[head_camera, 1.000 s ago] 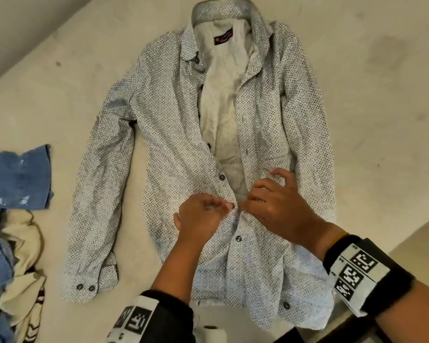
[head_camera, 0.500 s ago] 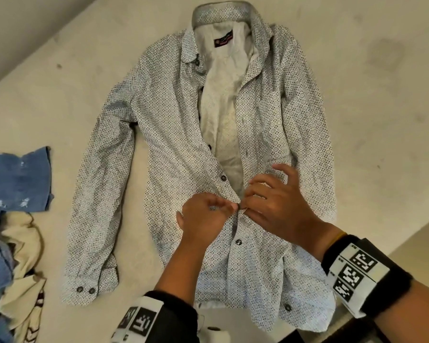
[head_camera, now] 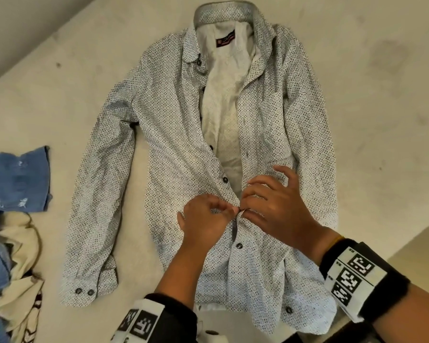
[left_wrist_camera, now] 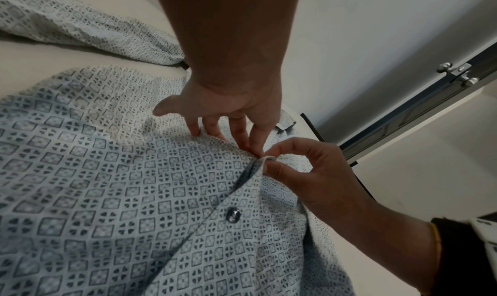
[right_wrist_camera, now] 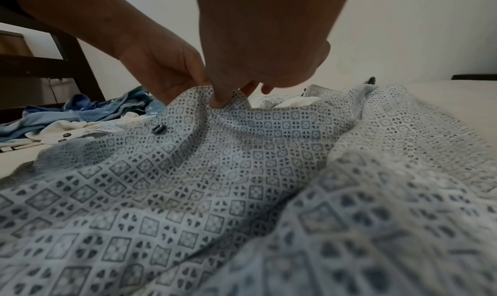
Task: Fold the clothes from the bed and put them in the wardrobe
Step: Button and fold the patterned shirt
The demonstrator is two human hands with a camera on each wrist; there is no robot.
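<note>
A white long-sleeved shirt [head_camera: 174,134] with a small grey diamond print lies face up on the bed, collar far from me, its upper front unbuttoned. Both hands meet at the placket at mid-chest. My left hand [head_camera: 223,209] has its fingers curled and pinches the shirt's button-side edge. My right hand [head_camera: 248,206] pinches the opposite edge between thumb and forefinger, its other fingers spread above the cloth. The left wrist view shows the right hand [left_wrist_camera: 266,162] nipping the placket edge just above a fastened dark button [left_wrist_camera: 232,214]. The button being handled is hidden by the fingers.
A blue denim garment [head_camera: 15,179] and a cream one [head_camera: 18,243] lie heaped at the bed's left side. The bare mattress [head_camera: 369,120] stretches to the right, its edge at the lower right. A door with metal knobs [left_wrist_camera: 457,71] stands beyond the bed.
Both hands stay at the same spot on the placket. The right hand's fingers have shifted slightly while working the cloth edge.
</note>
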